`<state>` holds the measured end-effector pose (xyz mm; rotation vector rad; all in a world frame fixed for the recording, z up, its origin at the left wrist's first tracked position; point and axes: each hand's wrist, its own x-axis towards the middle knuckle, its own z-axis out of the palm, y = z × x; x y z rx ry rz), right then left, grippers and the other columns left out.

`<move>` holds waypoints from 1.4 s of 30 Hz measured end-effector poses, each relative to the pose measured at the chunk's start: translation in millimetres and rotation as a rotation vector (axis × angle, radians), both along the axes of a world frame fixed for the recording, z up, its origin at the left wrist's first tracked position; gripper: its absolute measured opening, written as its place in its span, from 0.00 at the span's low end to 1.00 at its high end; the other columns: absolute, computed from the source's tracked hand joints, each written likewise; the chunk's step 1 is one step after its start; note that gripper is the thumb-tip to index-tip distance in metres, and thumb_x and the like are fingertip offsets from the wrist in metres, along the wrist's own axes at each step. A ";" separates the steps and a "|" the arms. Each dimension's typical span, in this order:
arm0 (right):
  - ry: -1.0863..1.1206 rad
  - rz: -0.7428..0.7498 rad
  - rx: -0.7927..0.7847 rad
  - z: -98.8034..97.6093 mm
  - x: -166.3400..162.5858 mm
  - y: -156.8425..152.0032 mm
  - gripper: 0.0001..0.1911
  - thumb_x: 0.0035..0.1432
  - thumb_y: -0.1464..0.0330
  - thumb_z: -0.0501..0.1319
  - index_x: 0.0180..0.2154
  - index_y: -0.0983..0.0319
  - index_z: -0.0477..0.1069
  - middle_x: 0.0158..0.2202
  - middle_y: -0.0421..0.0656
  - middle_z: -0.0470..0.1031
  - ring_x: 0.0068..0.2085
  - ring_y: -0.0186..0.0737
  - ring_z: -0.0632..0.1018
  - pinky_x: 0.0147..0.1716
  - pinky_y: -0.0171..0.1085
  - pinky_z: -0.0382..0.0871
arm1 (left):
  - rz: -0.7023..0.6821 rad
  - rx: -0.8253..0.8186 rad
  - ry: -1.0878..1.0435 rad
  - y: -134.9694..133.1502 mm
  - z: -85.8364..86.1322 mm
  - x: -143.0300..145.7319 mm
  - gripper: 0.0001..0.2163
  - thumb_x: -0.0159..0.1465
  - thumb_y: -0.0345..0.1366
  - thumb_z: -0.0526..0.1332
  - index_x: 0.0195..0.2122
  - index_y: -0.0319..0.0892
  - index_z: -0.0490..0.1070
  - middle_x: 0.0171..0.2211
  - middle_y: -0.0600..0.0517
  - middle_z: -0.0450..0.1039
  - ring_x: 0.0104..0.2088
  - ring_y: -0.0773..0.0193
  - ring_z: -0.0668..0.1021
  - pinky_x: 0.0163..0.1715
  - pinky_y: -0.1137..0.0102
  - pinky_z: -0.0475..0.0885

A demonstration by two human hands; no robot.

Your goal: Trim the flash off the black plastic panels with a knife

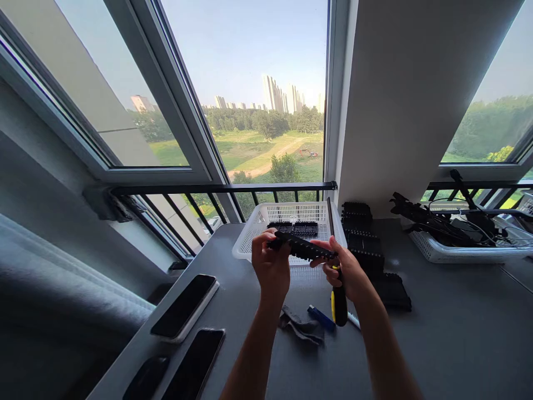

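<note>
A long black ridged plastic part (303, 247) is held up between both hands, above the front of a white plastic basket (250, 244). My left hand (270, 264) pinches its left end. The right end rests in the fingers of my right hand (347, 266), which also grips a screwdriver (339, 303). The screwdriver's yellow-and-black handle points down and its shaft rises past the basket's right side. More black ridged pieces (306, 228) lie inside the basket. Below the hands are a crumpled dark cloth (302, 326) and a blue lighter-like object (321, 318).
Black ridged parts (364, 241) are stacked right of the basket, with another black part (391, 291) nearer. Farther right, a white basket (453, 254) holds black parts and cables. Two phones (185, 305) (195, 364) and a dark mouse (146, 379) lie left. A railing (225, 188) runs behind.
</note>
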<state>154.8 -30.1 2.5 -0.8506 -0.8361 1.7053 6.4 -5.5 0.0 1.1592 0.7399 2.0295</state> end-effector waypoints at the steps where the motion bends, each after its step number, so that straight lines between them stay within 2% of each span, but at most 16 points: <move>1: 0.011 -0.022 -0.001 0.7 -0.5 0.2 0.32 0.47 0.49 0.66 0.49 0.64 0.71 0.23 0.39 0.73 0.16 0.24 0.53 0.11 0.27 0.42 | -0.003 0.037 0.013 -0.4 0.5 -0.9 0.17 0.51 0.41 0.71 0.35 0.48 0.64 0.38 0.55 0.67 0.36 0.67 0.74 0.37 0.72 0.71; 4: 0.028 -0.113 0.016 1.4 0.1 0.1 0.34 0.42 0.59 0.72 0.51 0.63 0.70 0.17 0.29 0.58 0.16 0.23 0.51 0.12 0.26 0.42 | -0.003 0.090 0.085 -0.4 1.4 -4.5 0.12 0.52 0.42 0.70 0.34 0.49 0.70 0.48 0.52 0.70 0.51 0.59 0.73 0.47 0.67 0.71; 6: 0.034 -0.188 0.031 0.1 1.9 0.1 0.36 0.41 0.61 0.72 0.53 0.62 0.69 0.17 0.27 0.50 0.16 0.23 0.49 0.12 0.26 0.42 | -0.039 0.032 0.115 0.4 0.7 -6.0 0.11 0.55 0.46 0.68 0.36 0.48 0.75 0.56 0.50 0.68 0.59 0.54 0.68 0.52 0.64 0.69; 8: 0.030 -0.252 0.048 -1.8 3.7 0.5 0.38 0.41 0.61 0.72 0.54 0.62 0.68 0.17 0.26 0.49 0.17 0.23 0.48 0.12 0.26 0.42 | -0.143 -0.067 0.082 0.9 -0.3 -5.8 0.15 0.57 0.49 0.65 0.42 0.48 0.77 0.58 0.48 0.68 0.60 0.52 0.67 0.53 0.64 0.69; 11: -0.018 -0.340 0.077 -3.9 5.4 1.6 0.39 0.40 0.60 0.73 0.54 0.63 0.67 0.17 0.26 0.51 0.16 0.22 0.49 0.11 0.27 0.43 | -0.295 -0.176 -0.009 -0.3 0.7 -3.6 0.19 0.59 0.48 0.63 0.49 0.48 0.75 0.53 0.47 0.73 0.57 0.53 0.72 0.49 0.65 0.72; 14: -0.079 -0.393 0.106 -4.0 6.7 2.4 0.39 0.40 0.58 0.73 0.54 0.63 0.67 0.18 0.27 0.54 0.16 0.22 0.49 0.11 0.28 0.43 | -0.369 -0.232 -0.048 -3.4 5.9 -2.7 0.21 0.60 0.49 0.61 0.51 0.46 0.73 0.50 0.46 0.76 0.49 0.53 0.77 0.42 0.66 0.75; 17: -0.142 -0.424 0.143 -4.0 8.3 3.1 0.40 0.40 0.57 0.73 0.55 0.61 0.66 0.21 0.29 0.60 0.16 0.22 0.50 0.12 0.29 0.44 | -0.369 -0.278 -0.038 -5.4 10.2 -4.2 0.25 0.59 0.50 0.62 0.55 0.45 0.68 0.46 0.45 0.77 0.42 0.56 0.80 0.37 0.66 0.76; 19: -0.223 -0.479 0.194 -5.3 9.4 4.2 0.40 0.40 0.57 0.73 0.55 0.61 0.66 0.22 0.31 0.63 0.17 0.23 0.53 0.14 0.29 0.47 | -0.338 -0.334 0.034 -5.4 10.5 -5.2 0.27 0.57 0.47 0.66 0.56 0.45 0.66 0.40 0.47 0.78 0.39 0.58 0.81 0.37 0.67 0.76; 23: -0.507 -0.653 0.309 -10.3 11.5 6.8 0.38 0.41 0.55 0.72 0.53 0.62 0.70 0.23 0.34 0.64 0.21 0.28 0.60 0.20 0.31 0.57 | -0.305 -0.448 0.188 -3.6 7.2 -4.5 0.25 0.48 0.43 0.72 0.47 0.40 0.72 0.32 0.50 0.79 0.37 0.58 0.81 0.40 0.67 0.75; 27: -0.658 -0.694 0.345 -12.0 11.7 7.0 0.34 0.43 0.54 0.70 0.51 0.63 0.72 0.24 0.35 0.64 0.23 0.31 0.63 0.23 0.33 0.60 | -0.356 -0.481 0.231 -0.7 3.5 -1.7 0.23 0.48 0.44 0.72 0.42 0.39 0.73 0.33 0.48 0.80 0.37 0.55 0.81 0.42 0.63 0.75; 31: -0.645 -0.655 0.368 -10.7 11.5 5.9 0.32 0.46 0.56 0.68 0.52 0.62 0.72 0.24 0.35 0.63 0.22 0.30 0.61 0.22 0.32 0.58 | -0.360 -0.442 0.252 3.0 0.3 -0.3 0.22 0.52 0.46 0.69 0.43 0.38 0.72 0.37 0.46 0.80 0.41 0.55 0.81 0.44 0.64 0.74; 35: -0.643 -0.643 0.391 -9.3 14.6 5.4 0.30 0.47 0.59 0.68 0.53 0.61 0.71 0.24 0.34 0.64 0.22 0.29 0.60 0.22 0.32 0.58 | -0.436 -0.438 0.264 3.2 0.0 -0.1 0.22 0.54 0.46 0.67 0.45 0.38 0.70 0.38 0.46 0.80 0.41 0.55 0.81 0.44 0.63 0.74; 39: -0.672 -0.672 0.389 -9.7 22.3 6.2 0.29 0.49 0.57 0.66 0.52 0.62 0.71 0.27 0.37 0.70 0.23 0.31 0.65 0.25 0.33 0.61 | -0.446 -0.429 0.258 1.7 0.3 0.9 0.21 0.55 0.44 0.67 0.46 0.39 0.69 0.40 0.46 0.79 0.44 0.55 0.80 0.47 0.63 0.72; 42: -0.738 -0.736 0.394 -11.5 32.1 7.1 0.25 0.55 0.52 0.61 0.45 0.64 0.74 0.31 0.43 0.75 0.27 0.36 0.70 0.28 0.35 0.64 | -0.405 -0.404 0.225 3.6 -2.2 0.0 0.20 0.55 0.43 0.66 0.46 0.39 0.69 0.44 0.45 0.78 0.47 0.55 0.78 0.50 0.62 0.70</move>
